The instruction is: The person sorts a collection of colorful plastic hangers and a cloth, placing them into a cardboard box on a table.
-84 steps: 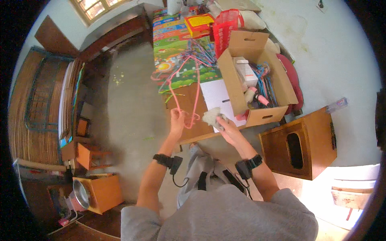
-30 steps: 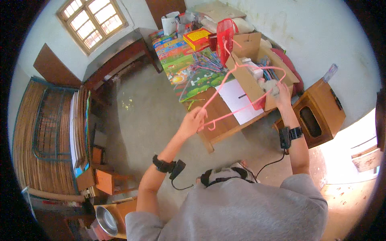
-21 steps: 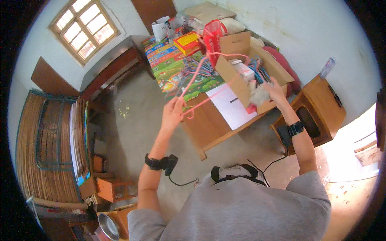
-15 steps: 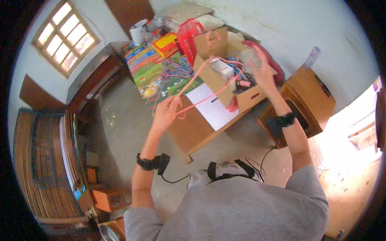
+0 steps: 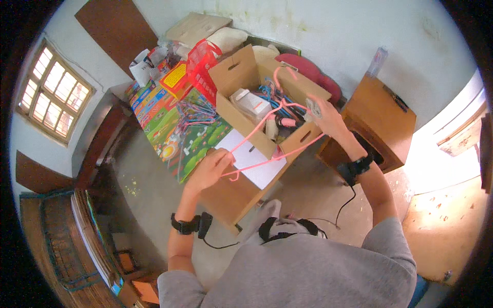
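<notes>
Grips a pink hanger (image 5: 283, 103) by one end in the curled left hand (image 5: 208, 172), above the tabletop (image 5: 231, 194) and cardboard box (image 5: 241, 123), and clutches a grey cloth (image 5: 314, 109) in the half-curled right hand (image 5: 331, 123) near the hanger's other end.

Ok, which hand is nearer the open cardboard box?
Right. The right hand appears at the near right corner of the cardboard box; the left hand is farther off, left of it, by the white paper.
</notes>
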### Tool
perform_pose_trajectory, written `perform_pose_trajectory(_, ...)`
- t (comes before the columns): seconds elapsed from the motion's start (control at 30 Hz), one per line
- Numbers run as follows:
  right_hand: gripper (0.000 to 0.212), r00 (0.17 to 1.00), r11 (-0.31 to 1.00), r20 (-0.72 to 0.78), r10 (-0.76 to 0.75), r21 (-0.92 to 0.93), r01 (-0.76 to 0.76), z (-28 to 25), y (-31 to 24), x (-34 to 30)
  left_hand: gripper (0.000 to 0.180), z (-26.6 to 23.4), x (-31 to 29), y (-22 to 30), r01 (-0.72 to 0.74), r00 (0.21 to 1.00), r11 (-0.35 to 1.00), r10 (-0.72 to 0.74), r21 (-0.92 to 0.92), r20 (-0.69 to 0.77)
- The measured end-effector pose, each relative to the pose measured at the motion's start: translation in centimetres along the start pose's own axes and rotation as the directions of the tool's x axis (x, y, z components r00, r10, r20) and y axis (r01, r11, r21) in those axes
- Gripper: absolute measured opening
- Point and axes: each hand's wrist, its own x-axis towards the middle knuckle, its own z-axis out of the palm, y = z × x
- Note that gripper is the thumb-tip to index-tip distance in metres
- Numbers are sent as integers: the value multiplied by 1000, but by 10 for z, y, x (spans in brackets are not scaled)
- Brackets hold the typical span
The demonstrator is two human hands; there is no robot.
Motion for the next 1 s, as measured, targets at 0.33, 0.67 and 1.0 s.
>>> perform_pose_trajectory(0.33, 42, 918, 935, 183, -353, 54, 349, 69, -28, 54, 24, 7, 101, 2, -203, 960, 979, 194, -24, -201)
perform_pose_trajectory(0.67, 43, 727, 952, 615, -306, 177, 251, 76, 20, 116, 16, 40, 165, -9, 49, 983, 994, -66, -101, -172)
perform_pose_trajectory(1.0, 28, 693, 899, 654, -303, 438, -20, 65, 144, 122, 26, 47, 210, 37, 75, 796, 738, 361, 671, -486)
